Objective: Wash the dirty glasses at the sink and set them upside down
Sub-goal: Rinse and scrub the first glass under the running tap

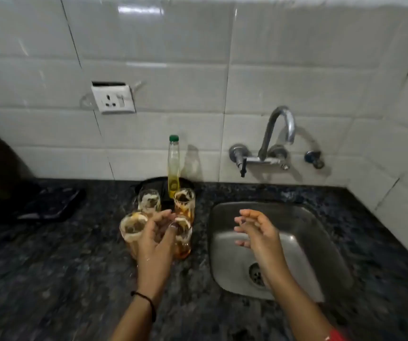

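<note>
From the head camera, four dirty glasses stand upright in a tight cluster on the dark stone counter, just left of the sink. The far left glass and the far right glass stand close together, with the near left glass and the near right glass in front of them. All four show brownish residue and foam inside.

The left hand reaches over the two near glasses. Its fingers are curled and its thumb lies at the rim of the near right glass, but blur hides whether they actually grip it.

The right hand hovers over the steel sink, holding nothing, with its fingers loosely spread and slightly bent.

A bottle of yellow liquid with a green cap stands just behind the glasses. A curved tap is fixed to the tiled wall above the sink.
</note>
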Tool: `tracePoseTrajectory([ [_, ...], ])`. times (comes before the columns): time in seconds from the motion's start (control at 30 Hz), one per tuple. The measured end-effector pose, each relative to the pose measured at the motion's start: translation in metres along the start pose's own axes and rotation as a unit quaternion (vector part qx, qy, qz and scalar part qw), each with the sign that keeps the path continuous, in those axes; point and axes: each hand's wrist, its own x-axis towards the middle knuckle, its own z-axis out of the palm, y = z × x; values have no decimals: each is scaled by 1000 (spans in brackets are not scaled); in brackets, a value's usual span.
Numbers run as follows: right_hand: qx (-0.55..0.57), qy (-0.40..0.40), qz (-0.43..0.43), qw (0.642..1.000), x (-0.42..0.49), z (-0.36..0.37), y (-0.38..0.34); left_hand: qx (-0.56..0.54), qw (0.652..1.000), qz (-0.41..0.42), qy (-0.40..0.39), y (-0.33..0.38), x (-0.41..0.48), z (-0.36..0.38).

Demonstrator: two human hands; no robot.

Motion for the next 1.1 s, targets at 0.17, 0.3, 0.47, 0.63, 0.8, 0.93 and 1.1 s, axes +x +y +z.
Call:
tracePoseTrajectory([
  [0.17,-44,-2,99,994,7,9,50,120,991,-58,-11,-64,8,9],
  [0.3,-54,6,122,991,25,-2,61,191,979,-74,17,-91,26,25],
  [0.47,-59,-39,144,987,47,-21,69,217,969,-82,81,-93,47,41],
  [0.63,-126,-194,100,968,68,-47,72,250,963,-80,54,-83,39,71],
  [0.8,-185,-254,34,949,83,-78,62,183,978,-60,-83,-68,15,162],
  [0.93,-128,-87,-20,988,101,-110,46,103,973,-105,-180,-58,14,227],
  [1.1,-82,-17,-1,996,129,-138,36,48,972,-147,-177,-49,61,265],
])
